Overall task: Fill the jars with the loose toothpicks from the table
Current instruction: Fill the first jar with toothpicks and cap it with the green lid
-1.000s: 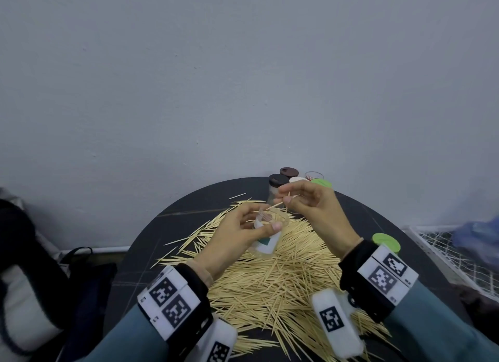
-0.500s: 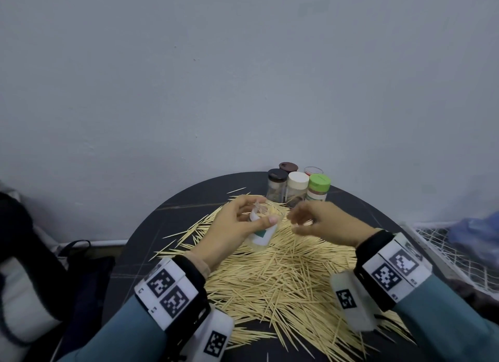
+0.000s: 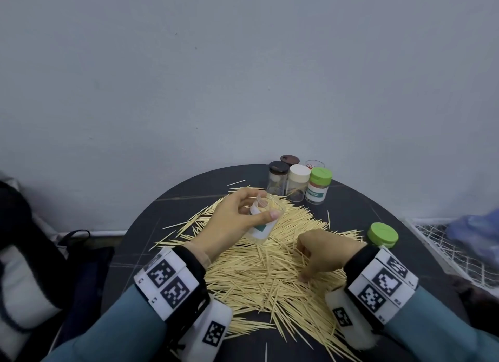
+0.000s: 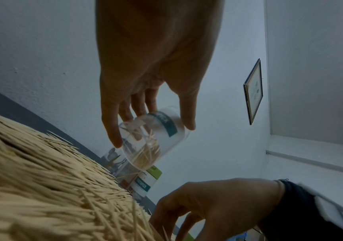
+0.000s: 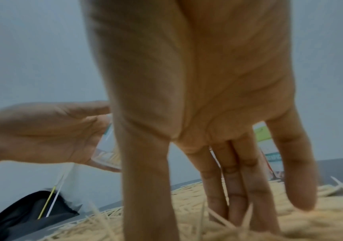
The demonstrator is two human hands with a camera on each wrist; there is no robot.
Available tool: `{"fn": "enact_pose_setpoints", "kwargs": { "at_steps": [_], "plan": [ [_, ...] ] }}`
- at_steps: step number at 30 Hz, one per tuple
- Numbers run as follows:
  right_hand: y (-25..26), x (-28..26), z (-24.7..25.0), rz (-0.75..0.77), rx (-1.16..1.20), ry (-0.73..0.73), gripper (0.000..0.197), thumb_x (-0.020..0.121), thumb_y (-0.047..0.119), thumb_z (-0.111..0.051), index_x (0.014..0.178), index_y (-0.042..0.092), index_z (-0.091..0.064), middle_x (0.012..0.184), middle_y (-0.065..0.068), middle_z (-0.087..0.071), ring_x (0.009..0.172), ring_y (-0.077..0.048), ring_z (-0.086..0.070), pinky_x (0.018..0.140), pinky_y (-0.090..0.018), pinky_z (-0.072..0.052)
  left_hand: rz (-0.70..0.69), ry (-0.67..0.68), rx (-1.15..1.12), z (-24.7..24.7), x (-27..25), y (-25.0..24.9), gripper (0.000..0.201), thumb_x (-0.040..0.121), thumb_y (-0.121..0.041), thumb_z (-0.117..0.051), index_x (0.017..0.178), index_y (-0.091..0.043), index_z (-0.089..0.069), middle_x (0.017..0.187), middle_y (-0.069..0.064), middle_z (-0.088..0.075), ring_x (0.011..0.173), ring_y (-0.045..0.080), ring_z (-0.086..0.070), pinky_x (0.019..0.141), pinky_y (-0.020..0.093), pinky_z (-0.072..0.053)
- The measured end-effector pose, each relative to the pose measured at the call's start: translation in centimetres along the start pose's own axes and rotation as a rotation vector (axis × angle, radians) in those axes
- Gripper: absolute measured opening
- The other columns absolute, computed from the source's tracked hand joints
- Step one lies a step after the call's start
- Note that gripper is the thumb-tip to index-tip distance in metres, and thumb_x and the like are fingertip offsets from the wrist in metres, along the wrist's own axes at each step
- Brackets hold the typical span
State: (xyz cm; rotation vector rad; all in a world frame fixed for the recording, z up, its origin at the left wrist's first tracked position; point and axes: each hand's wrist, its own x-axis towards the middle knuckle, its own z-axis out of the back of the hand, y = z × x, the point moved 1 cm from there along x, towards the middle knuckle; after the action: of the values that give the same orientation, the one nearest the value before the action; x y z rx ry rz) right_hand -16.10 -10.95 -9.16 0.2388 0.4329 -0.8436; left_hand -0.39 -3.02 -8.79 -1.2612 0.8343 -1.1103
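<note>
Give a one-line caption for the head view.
Left hand holds open jar tilted; right hand reaches into toothpick pile.

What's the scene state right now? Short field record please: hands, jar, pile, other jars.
left hand: holds open jar tilted above the pile
open jar contents: a few toothpicks inside
right hand: fingers down in toothpick pile, grasp unclear
capped jars: clustered at table's far edge
loose green lid: beside right wrist

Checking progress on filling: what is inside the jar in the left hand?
A few toothpicks lie at the bottom of the clear jar held by the left hand; its label hides part.
</note>
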Motion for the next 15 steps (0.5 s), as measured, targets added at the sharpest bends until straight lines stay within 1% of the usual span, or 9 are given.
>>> {"fn": "enact_pose_setpoints", "kwargs": {
  "at_steps": [3, 7, 10, 12, 15],
  "plan": [
    [-0.2, 0.2, -0.1, 0.046, 0.012, -0.008, 0.050, 0.084, 0.032, -0.067, 0.125, 0.011, -0.050, 0.124, -0.005, -0.053, 0.098, -0.016, -0.045, 0.086, -0.027, -0.040, 0.007, -0.002, 0.013, 0.0, 0.0, 0.1, 0.053, 0.072, -0.031, -0.075, 0.121, -0.021, -0.058, 0.118, 0.000, -0.060, 0.105, 0.014, -0.059, 0.081, 0.021, -0.052],
    [-0.2, 0.7, -0.2, 0.126, -0.003, -0.060, 0.037, 0.090, 0.026, -0.059, 0.122, 0.010, -0.051, 0.123, -0.006, -0.053, 0.093, -0.012, -0.040, 0.079, -0.023, -0.034, 0.009, 0.004, 0.028, 0.0, 0.0, 0.0, 0.052, 0.074, -0.031, -0.074, 0.122, -0.022, -0.057, 0.120, 0.000, -0.060, 0.106, 0.013, -0.058, 0.078, 0.019, -0.051],
    [-0.1, 0.8, -0.3, 0.153, 0.023, -0.051, 0.036, 0.089, 0.028, -0.059, 0.121, 0.012, -0.052, 0.120, -0.004, -0.054, 0.092, -0.012, -0.042, 0.078, -0.022, -0.035, 0.000, 0.007, 0.039, -0.1, -0.1, 0.0, 0.051, 0.075, -0.031, -0.074, 0.122, -0.023, -0.057, 0.120, -0.002, -0.059, 0.105, 0.010, -0.057, 0.075, 0.015, -0.050],
    [-0.1, 1.0, -0.4, 0.183, 0.030, -0.046, 0.035, 0.089, 0.026, -0.061, 0.120, 0.012, -0.054, 0.119, -0.004, -0.056, 0.091, -0.011, -0.043, 0.078, -0.022, -0.035, -0.006, 0.005, 0.051, -0.1, -0.1, 0.0, 0.050, 0.075, -0.031, -0.074, 0.122, -0.023, -0.057, 0.119, -0.003, -0.059, 0.103, 0.008, -0.057, 0.074, 0.014, -0.049],
    [-0.1, 1.1, -0.4, 0.200, 0.040, -0.049, 0.036, 0.089, 0.027, -0.062, 0.120, 0.012, -0.056, 0.117, -0.005, -0.058, 0.093, -0.013, -0.047, 0.081, -0.023, -0.039, -0.007, 0.004, 0.060, -0.1, -0.1, 0.0, 0.051, 0.075, -0.032, -0.074, 0.123, -0.022, -0.057, 0.118, -0.003, -0.059, 0.103, 0.008, -0.056, 0.074, 0.014, -0.049]
  ]
}}
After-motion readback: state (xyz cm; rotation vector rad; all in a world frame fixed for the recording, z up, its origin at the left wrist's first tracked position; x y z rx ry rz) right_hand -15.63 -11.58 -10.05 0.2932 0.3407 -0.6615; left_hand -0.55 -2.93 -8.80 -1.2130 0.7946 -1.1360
